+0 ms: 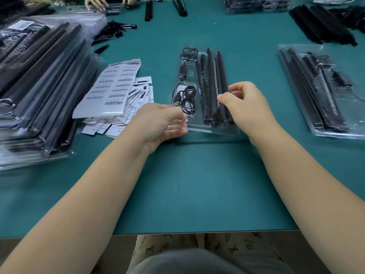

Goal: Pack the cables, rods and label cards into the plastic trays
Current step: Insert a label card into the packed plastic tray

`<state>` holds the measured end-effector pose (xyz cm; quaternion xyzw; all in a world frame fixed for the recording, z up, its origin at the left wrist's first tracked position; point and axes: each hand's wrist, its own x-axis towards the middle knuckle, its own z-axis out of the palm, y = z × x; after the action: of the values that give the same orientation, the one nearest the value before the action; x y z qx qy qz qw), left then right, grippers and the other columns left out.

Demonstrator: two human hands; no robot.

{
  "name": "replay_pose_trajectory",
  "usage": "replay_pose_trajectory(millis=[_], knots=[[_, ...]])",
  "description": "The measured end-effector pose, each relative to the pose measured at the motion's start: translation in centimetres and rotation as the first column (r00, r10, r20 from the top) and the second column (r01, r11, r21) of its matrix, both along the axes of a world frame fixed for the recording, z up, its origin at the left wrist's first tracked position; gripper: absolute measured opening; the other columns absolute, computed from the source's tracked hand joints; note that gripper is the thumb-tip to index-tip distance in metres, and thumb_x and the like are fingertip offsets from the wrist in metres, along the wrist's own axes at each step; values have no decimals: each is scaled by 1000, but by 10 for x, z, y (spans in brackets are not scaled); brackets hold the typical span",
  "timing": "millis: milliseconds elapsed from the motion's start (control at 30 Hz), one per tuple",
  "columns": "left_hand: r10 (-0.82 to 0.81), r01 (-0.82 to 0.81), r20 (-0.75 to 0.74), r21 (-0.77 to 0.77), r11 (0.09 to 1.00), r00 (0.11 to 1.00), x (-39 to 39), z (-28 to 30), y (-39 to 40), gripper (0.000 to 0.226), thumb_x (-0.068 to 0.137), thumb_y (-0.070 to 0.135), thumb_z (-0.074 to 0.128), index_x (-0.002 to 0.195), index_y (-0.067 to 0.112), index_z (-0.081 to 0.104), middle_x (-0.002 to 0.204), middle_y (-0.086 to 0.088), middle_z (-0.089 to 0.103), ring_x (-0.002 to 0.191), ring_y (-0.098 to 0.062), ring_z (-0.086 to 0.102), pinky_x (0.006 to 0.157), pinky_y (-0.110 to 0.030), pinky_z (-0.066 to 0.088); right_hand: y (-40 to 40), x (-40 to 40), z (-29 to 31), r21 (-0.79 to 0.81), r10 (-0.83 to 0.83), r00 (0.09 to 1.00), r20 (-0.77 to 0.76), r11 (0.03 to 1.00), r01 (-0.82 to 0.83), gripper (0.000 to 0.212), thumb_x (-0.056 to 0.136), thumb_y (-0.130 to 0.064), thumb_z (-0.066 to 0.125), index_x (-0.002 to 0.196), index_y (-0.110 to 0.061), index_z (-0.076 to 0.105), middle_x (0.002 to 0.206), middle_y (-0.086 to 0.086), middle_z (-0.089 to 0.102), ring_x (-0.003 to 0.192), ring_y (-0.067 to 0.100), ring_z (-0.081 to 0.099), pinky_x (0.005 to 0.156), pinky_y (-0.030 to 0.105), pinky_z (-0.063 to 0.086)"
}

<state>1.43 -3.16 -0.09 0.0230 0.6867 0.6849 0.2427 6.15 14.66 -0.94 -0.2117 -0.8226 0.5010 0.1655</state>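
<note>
The tray [205, 91] runs lengthwise away from the person; left hand [160, 123] pinches its near-left corner, right hand's [246, 103] fingers [222, 98] curl onto the rods [215, 86].

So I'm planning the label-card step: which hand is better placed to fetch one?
Probably the left hand: the label cards lie just beside it, while the right hand is at the rods, across the tray.

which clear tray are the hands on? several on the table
The middle tray, straight ahead: the left hand grips its near-left corner, the right hand is over its rods. The right tray and left stack are untouched.
</note>
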Motion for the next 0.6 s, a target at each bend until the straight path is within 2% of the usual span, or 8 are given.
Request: replay_pose_trajectory(millis=[100,200,333,433,467,500,533,600], knots=[[-10,8,52,42,999,999,0,2,0,10,80,-1,63,72,4,62,58,-6,61,46,-13,59,51,-22,53,5,-2,-3,-24,2,998,63,1000,-1,31,84,-38,60,112,-28,51,125,1,49,92,6,51,72,24,38],[-22,12,104,97,995,994,-2,3,-1,19,86,28,65,85,9,61,66,-7,68,53,-17,66,50,-24,54,8,-1,-4,-17,-13,997,70,1000,15,32,83,-38,60,112,-29,50,123,1,49,79,0,49,59,20,34],[16,-18,33,80,997,999,-8,2,-5,28,93,34,59,85,8,65,71,-4,70,59,-18,68,58,-32,60,15,-1,-2,-57,-45,993,106,997,51,38,82,-37,61,113,-16,57,87,-6,53,67,8,48,59,25,35],[5,-9,44,78,997,999,-8,2,-9,21,95,26,56,87,8,65,71,-6,72,58,-19,69,48,-24,55,16,1,3,-110,-43,992,116,992,56,43,78,-37,59,95,2,60,71,7,45,64,20,40,65,28,35],[-4,1,54,56,998,999,-7,1,-9,19,95,24,56,87,8,63,68,-5,71,56,-19,69,42,-20,51,15,2,4,-121,-31,991,127,991,47,47,77,-38,58,94,5,60,72,10,49,64,25,41,67,31,38],[-4,2,61,21,1000,998,-6,1,-8,18,95,23,56,86,8,61,65,-4,70,55,-20,69,39,-19,48,16,2,3,-112,-30,991,130,993,44,50,78,-38,57,100,7,59,79,15,59,90,7,33,69,34,44],[11,-10,65,-12,1000,998,-6,0,-7,19,94,24,57,85,8,61,65,-4,70,55,-21,69,38,-19,47,15,2,2,-85,-36,989,143,995,49,52,81,-38,57,110,5,59,94,22,65,108,44,48,74,39,49],[58,-56,65,-34,998,996,-7,-2,-6,23,92,28,61,84,7,63,75,-9,68,57,-23,68,42,-22,51,13,0,0,-20,-35,984,177,999,39,53,85,-42,54,125,-7,57,112,13,65,97,29,59,77,35,47]])
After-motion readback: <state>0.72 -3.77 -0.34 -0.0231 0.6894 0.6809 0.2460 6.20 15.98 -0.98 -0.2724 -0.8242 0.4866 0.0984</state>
